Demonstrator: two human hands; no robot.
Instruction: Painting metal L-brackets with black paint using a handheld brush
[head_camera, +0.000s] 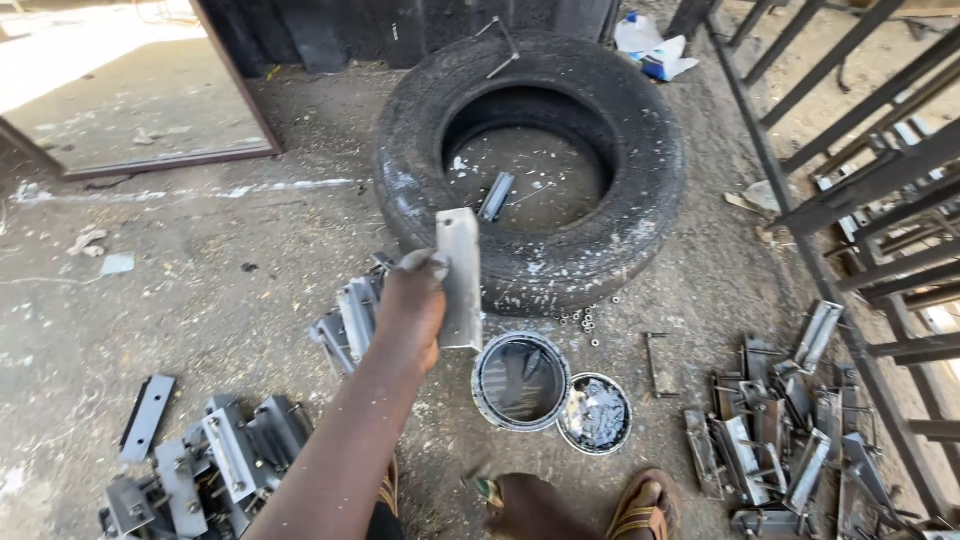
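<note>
At the bottom edge, two sandalled feet (600, 508) rest on the dusty concrete floor (200, 280). Just left of them lies a heap of grey metal brackets (215, 470), with a single flat dark strip (147, 415) beside it. On the far right, another pile of unpainted metal brackets (790, 440) sits against a dark steel frame (860, 200).

Just ahead of the feet stand an open paint can (520, 380) with dark contents and its lid (596, 413), touching each other, the lid smeared silver.

One arm reaches forward from the bottom; which arm it is cannot be told for sure, though it comes in from the left side. Its hand (412, 310) has its grip closed around the lower edge of a silver-painted metal plate (460, 275), holding it upright above the can and in front of the tyre. The other hand is out of sight.

A small cluster of brackets (345, 325) lies just behind the hand. Further off lies a worn tyre (530, 160), flat, paint-speckled, with a small metal piece (496, 196) inside its ring. Beyond it, a white plastic container (650, 42) lies near a dark wall.
</note>
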